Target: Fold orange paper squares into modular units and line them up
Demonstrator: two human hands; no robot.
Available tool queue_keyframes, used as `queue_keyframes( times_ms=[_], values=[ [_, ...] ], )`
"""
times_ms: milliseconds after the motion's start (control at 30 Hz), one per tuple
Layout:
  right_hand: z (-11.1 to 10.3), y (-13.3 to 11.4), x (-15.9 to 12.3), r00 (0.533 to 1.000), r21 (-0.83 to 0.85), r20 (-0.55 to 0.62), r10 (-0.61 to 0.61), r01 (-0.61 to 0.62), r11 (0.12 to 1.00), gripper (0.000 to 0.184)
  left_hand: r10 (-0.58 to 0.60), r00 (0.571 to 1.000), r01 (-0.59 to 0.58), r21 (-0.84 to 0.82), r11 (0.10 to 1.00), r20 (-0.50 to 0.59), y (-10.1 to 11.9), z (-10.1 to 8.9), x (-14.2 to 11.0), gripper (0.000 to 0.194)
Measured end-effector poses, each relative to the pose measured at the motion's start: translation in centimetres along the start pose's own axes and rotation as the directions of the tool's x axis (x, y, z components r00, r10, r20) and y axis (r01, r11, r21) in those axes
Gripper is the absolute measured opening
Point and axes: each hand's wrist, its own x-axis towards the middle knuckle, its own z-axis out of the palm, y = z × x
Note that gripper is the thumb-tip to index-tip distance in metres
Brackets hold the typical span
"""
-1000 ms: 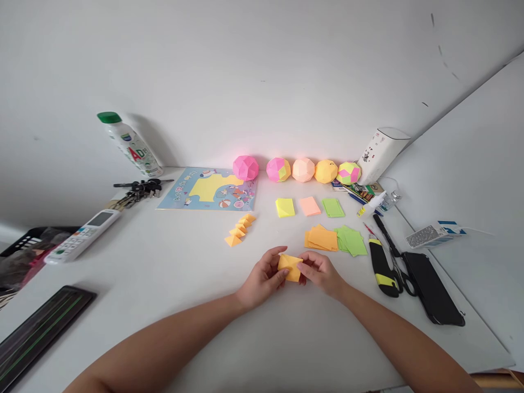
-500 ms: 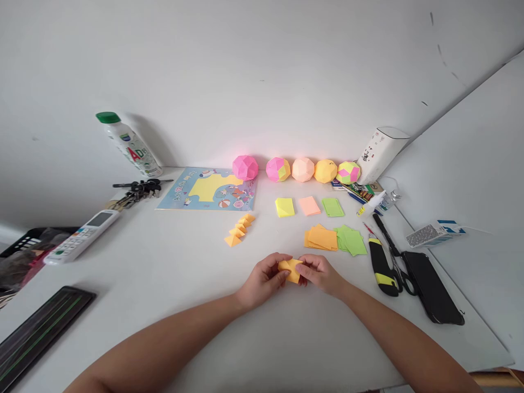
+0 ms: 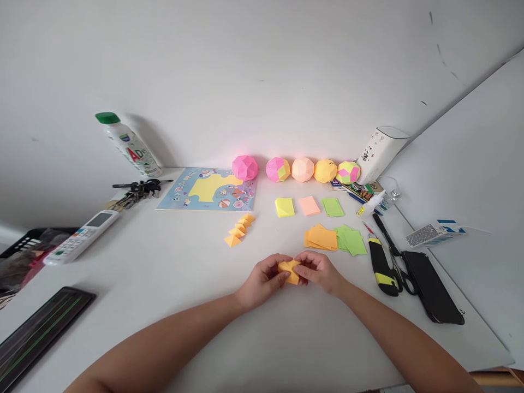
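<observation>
Between both hands, just above the table, is a partly folded orange paper square (image 3: 292, 277). My left hand (image 3: 267, 279) pinches its left side, thumb in front. My right hand (image 3: 320, 272) grips the right side with thumb and fingers; the fingertips behind the paper are partly hidden. Beyond the left hand lies a row of folded orange paper pieces (image 3: 239, 230). Past the right hand are loose orange paper squares (image 3: 321, 238) and green paper squares (image 3: 351, 240). Smaller stacks of yellow paper (image 3: 284, 207), pink paper (image 3: 310, 205) and green paper (image 3: 333, 207) sit farther back.
Several faceted paper balls, including a pink one (image 3: 245, 168), line the wall. A blue picture sheet (image 3: 172, 195), a bottle (image 3: 133, 147), keys (image 3: 141, 189) and a remote control (image 3: 82, 237) are leftward. Scissors (image 3: 399, 273), a box cutter (image 3: 381, 267) and a phone (image 3: 432, 286) lie rightward.
The fingers of my right hand have shifted slightly up and left on the orange paper. My left hand stays almost still, and the other things have not moved.
</observation>
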Motion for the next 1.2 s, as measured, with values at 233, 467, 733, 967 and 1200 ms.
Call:
queue_keyframes(
  times_ms=[233, 467, 733, 967, 1200],
  values=[
    [0.03, 0.38, 0.01, 0.999, -0.018, -0.034, -0.021, 0.02, 1.0, 0.026, 0.008, 1.0, -0.008, 0.009, 1.0, 0.005, -0.09, -0.03, -0.04, 0.032],
    [0.01, 0.61, 0.05, 0.999, -0.027, -0.042, -0.021, 0.02, 0.999, 0.025, 0.011, 1.0, -0.012, 0.023, 1.0, 0.009, -0.24, -0.17, -0.03, 0.03],
    [0.12, 0.55, -0.06, 0.998, -0.023, -0.037, -0.054, 0.053, 0.998, 0.023, 0.005, 1.0, -0.005, 0.012, 1.0, -0.003, -0.08, -0.04, -0.05, 0.031],
    [0.34, 0.59, -0.27, 0.991, -0.092, -0.037, -0.126, 0.122, 0.988, 0.018, -0.018, 1.0, 0.019, 0.013, 1.0, -0.016, -0.15, -0.04, 0.0, 0.034],
    [0.54, 0.84, -0.36, 0.958, -0.32, -0.074, -0.277, 0.24, 0.916, 0.017, -0.005, 0.999, 0.005, 0.008, 1.0, -0.037, -0.51, -0.03, 0.03, 0.032]
  ],
)
